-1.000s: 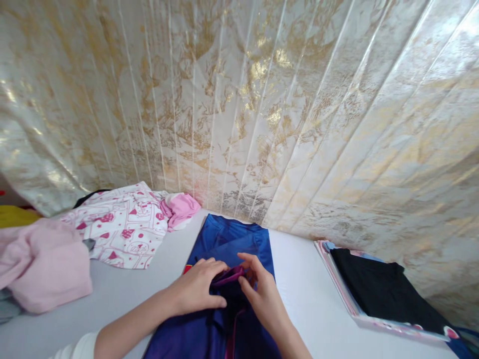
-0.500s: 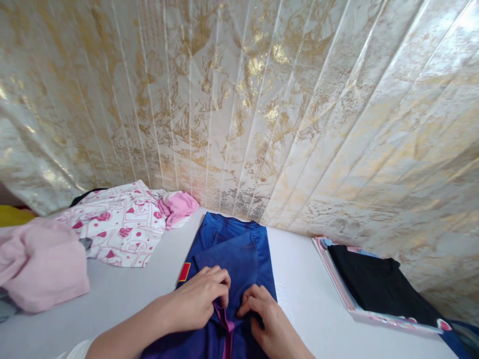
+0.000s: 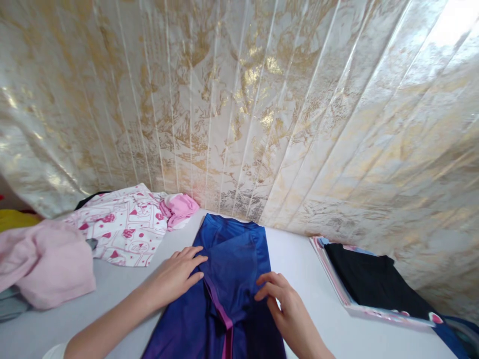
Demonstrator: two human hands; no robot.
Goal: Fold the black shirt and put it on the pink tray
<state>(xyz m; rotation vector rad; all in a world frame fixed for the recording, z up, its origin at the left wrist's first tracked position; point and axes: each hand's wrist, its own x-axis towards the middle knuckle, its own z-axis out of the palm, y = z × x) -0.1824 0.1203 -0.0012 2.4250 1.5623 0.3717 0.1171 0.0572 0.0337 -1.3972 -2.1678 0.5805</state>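
Observation:
A shiny shirt (image 3: 232, 259) lies in front of me, shading from blue to dark purple. Part of it is folded over its middle, and a magenta trim (image 3: 222, 311) runs down toward the lower edge of the view. My left hand (image 3: 181, 274) rests with fingers spread on the shirt's left side, covering part of that edge. Over the right edge hovers or lightly touches my right hand (image 3: 282, 301); its fingers are bent but apart, with nothing between them.
To the left lie a pale pink garment (image 3: 56, 264), a white garment with pink prints (image 3: 127, 229) and a bright pink cloth (image 3: 179, 209). On the right sits a stack of folded clothes topped by a black garment (image 3: 377, 279). A gold-patterned curtain (image 3: 239, 99) hangs behind the white surface (image 3: 292, 254).
Both hands have let go of the shirt's middle near the magenta trim and moved apart to its sides. The folded part now lies flatter, and a red patch on the left is covered.

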